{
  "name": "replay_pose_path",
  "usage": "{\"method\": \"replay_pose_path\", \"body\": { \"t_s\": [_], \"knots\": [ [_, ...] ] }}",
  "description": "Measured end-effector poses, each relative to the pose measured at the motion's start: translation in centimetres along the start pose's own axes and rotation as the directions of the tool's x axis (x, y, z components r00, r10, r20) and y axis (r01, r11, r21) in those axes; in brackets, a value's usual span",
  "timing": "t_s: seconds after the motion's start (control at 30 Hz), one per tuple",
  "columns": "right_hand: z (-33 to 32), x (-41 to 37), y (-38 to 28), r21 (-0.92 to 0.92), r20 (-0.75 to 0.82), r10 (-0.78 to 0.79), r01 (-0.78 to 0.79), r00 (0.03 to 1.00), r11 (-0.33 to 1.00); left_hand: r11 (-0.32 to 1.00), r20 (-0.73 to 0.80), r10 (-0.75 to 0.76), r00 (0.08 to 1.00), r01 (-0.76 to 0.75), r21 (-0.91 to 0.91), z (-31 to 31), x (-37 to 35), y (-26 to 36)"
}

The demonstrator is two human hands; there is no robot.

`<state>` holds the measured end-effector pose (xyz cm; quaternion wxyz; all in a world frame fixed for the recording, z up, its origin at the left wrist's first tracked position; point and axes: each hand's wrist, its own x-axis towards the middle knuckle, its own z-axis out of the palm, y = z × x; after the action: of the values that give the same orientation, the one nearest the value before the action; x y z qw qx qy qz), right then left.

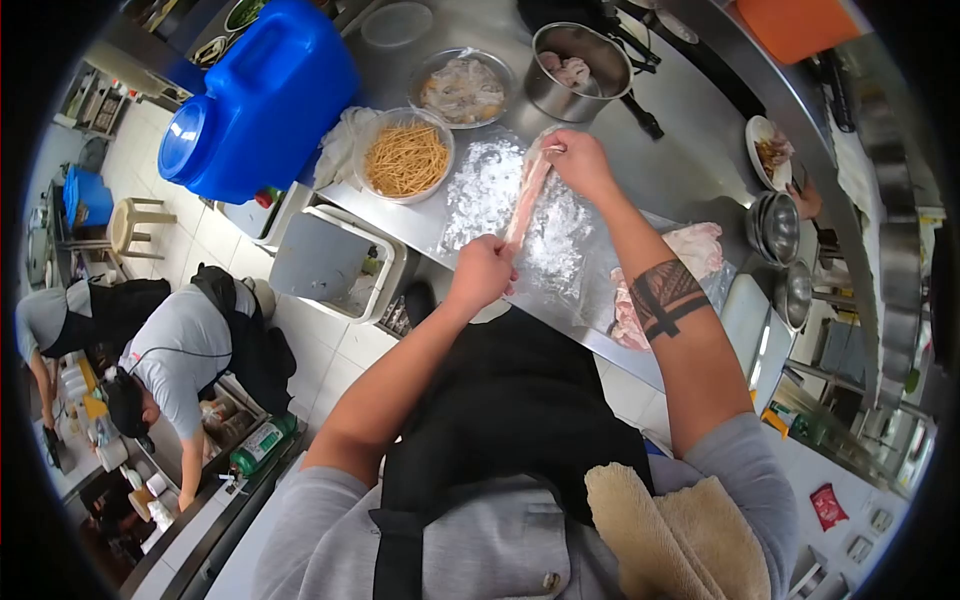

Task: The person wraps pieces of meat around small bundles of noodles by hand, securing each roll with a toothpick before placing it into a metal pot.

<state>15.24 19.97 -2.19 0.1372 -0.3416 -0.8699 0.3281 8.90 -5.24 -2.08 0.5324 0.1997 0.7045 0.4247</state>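
A long strip of raw meat (pixel 528 205) is stretched over white flour (pixel 490 185) scattered on the steel counter. My left hand (pixel 484 270) pinches its near end, and my right hand (pixel 578 162) pinches the far end. Beyond the flour stands a bowl (pixel 461 122) with pale, floury pieces in it. To its left, a clear tub (pixel 447 172) holds thin golden sticks. More raw meat (pixel 694 250) lies on a plastic sheet to the right, partly hidden behind my tattooed right forearm.
A steel pot (pixel 541 95) with pale pieces inside stands at the back. A large blue jug (pixel 300 70) is at the left, above a bin (pixel 392 283). Steel bowls (pixel 779 230) and another person's hand (pixel 806 200) are at right. Two people (pixel 185 335) bend at the left.
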Motion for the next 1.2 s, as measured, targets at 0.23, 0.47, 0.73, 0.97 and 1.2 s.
{"method": "replay_pose_path", "body": {
  "t_s": [0.23, 0.47, 0.73, 0.97, 1.2],
  "knots": [
    [3.7, 1.4, 3.1, 0.008, -0.201, -0.145, 0.149, 0.969, 0.989, 0.8, -0.135, 0.203, 0.97, -0.084, 0.594, 0.3, 1.9, -1.0],
    [2.4, -0.6, 1.0, 0.059, -0.065, -0.073, 0.077, 0.995, 0.995, 0.542, -0.043, 0.498, 0.866, -0.272, 0.795, -0.1, 0.8, -0.9],
    [1.9, 1.0, -5.8, 0.012, -0.134, -0.064, 0.067, 0.989, 0.998, 0.243, 0.206, 0.706, 0.678, -0.505, 0.828, -2.6, -1.4, -1.3],
    [4.2, 8.3, -8.2, -0.228, -0.092, -0.131, 0.107, 0.987, 0.968, 0.342, 0.209, 0.776, 0.596, -0.675, 0.653, -5.7, -4.1, -2.0],
    [5.1, 10.9, -9.7, -0.394, -0.054, 0.062, -0.078, 0.997, 0.916, 0.454, 0.109, 0.772, 0.627, -0.663, 0.595, -12.9, -6.5, -5.1]
  ]
}}
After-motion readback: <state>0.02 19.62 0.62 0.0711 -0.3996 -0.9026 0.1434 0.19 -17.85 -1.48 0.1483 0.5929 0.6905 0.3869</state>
